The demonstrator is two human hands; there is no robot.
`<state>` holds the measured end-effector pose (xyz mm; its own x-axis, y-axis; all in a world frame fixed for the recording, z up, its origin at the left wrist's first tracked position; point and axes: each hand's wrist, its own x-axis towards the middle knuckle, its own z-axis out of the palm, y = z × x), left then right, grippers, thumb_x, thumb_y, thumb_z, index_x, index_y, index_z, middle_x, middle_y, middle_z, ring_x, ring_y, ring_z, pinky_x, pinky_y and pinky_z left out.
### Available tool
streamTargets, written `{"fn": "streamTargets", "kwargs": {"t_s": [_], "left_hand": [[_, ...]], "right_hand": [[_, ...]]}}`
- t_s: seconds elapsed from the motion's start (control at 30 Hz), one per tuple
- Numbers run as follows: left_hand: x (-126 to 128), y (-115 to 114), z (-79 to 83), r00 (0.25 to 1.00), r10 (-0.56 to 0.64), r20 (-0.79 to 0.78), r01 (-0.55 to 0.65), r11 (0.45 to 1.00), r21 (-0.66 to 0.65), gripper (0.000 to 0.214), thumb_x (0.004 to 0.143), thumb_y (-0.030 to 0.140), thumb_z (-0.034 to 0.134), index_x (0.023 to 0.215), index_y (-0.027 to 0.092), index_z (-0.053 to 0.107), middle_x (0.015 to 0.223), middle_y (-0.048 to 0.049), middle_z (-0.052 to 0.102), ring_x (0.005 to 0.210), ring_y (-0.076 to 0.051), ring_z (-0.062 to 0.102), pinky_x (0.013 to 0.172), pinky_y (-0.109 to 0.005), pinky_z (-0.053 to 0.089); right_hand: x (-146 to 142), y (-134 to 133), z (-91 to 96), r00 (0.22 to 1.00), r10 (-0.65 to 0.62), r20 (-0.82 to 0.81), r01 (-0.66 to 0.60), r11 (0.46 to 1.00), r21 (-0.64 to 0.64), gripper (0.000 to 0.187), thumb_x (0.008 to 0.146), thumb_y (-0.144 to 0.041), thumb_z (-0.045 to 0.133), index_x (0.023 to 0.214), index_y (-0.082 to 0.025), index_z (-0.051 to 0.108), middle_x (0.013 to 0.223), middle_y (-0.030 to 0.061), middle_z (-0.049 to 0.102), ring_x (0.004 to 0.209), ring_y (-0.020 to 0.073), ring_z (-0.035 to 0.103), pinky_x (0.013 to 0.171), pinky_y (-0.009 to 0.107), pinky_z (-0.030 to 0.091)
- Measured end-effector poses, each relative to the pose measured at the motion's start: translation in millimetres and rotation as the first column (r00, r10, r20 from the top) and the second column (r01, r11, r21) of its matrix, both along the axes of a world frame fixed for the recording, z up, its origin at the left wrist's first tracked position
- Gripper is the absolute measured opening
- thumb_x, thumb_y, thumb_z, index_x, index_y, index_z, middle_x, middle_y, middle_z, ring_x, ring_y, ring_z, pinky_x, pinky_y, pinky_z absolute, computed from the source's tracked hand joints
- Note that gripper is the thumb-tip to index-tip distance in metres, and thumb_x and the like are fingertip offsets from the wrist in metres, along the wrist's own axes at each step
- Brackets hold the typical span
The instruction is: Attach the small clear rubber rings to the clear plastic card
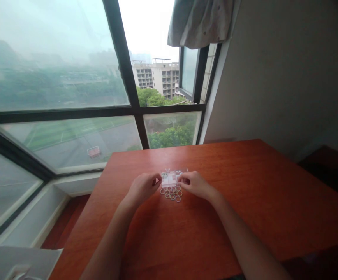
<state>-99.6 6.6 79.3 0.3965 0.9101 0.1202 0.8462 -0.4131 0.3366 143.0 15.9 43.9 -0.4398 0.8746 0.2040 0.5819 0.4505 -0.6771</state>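
Observation:
A small clear plastic box (169,178) sits on the red-brown table, with a few small items inside that are too small to name. Just in front of it lies a loose pile of several pale rings (171,193). My left hand (145,186) is closed, thumb and fingers curled together at the box's left edge. On the opposite side, my right hand (196,184) pinches at the box's right edge, its fingers bent inward. Behind the right fingertips, a transparent part (183,170), perhaps the lid, shows partly.
The wooden table (274,194) extends well to the right, and its left edge runs close to my left forearm. Large dark-framed windows (136,111) stand behind and to the left. A curtain (201,23) hangs at the top, beside a grey wall (282,70).

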Motion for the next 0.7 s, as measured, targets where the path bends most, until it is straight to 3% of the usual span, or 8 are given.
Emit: {"fn": "streamTargets", "kwargs": {"t_s": [0.2, 0.33, 0.5, 0.7], "left_hand": [[1.1, -2.0, 0.9, 1.000, -0.002, -0.027, 0.002, 1.000, -0.016, 0.018, 0.084, 0.025, 0.051, 0.079, 0.020, 0.067, 0.065, -0.0008, 0.065, 0.053, -0.010, 0.051, 0.053, -0.021, 0.025], [0.0, -1.2, 1.2, 0.999, 0.008, -0.040, -0.009, 1.000, -0.024, 0.017, 0.083, 0.025, 0.052, 0.078, 0.020, 0.067, 0.066, -0.0007, 0.065, 0.054, -0.010, 0.050, 0.053, -0.021, 0.025], [-0.7, -1.7, 1.9, 0.998, 0.008, -0.056, -0.010, 1.000, -0.024, 0.017, 0.083, 0.024, 0.051, 0.079, 0.020, 0.068, 0.067, -0.0009, 0.065, 0.054, -0.010, 0.050, 0.053, -0.022, 0.026], [3.4, -4.0, 4.5, 0.997, 0.011, -0.074, -0.013, 1.000, -0.024, 0.020, 0.084, 0.025, 0.050, 0.080, 0.020, 0.068, 0.065, -0.0013, 0.064, 0.054, -0.011, 0.051, 0.053, -0.022, 0.026]], "right_hand": [[-16.5, 18.7, 13.1, 0.999, -0.017, -0.030, 0.018, 0.999, 0.050, 0.013, 0.079, -0.020, 0.062, 0.085, -0.016, 0.073, 0.061, -0.0015, 0.062, 0.053, 0.0079, 0.050, 0.053, 0.018, 0.032], [-36.1, 34.1, 15.3, 0.997, -0.029, 0.069, 0.023, 0.996, 0.090, 0.014, 0.080, -0.022, 0.062, 0.086, -0.017, 0.074, 0.064, 0.0001, 0.065, 0.055, 0.0088, 0.052, 0.054, 0.019, 0.032], [-55.0, 43.9, 13.6, 0.979, -0.036, 0.201, 0.027, 0.998, 0.049, 0.018, 0.079, -0.023, 0.062, 0.092, -0.021, 0.074, 0.074, 0.0013, 0.070, 0.065, 0.0114, 0.059, 0.058, 0.020, 0.035], [-49.6, 40.8, 10.3, 0.976, -0.057, 0.211, 0.044, 0.997, 0.066, 0.017, 0.082, -0.025, 0.061, 0.092, -0.020, 0.074, 0.073, 0.0019, 0.070, 0.063, 0.0112, 0.058, 0.057, 0.021, 0.033]]}}
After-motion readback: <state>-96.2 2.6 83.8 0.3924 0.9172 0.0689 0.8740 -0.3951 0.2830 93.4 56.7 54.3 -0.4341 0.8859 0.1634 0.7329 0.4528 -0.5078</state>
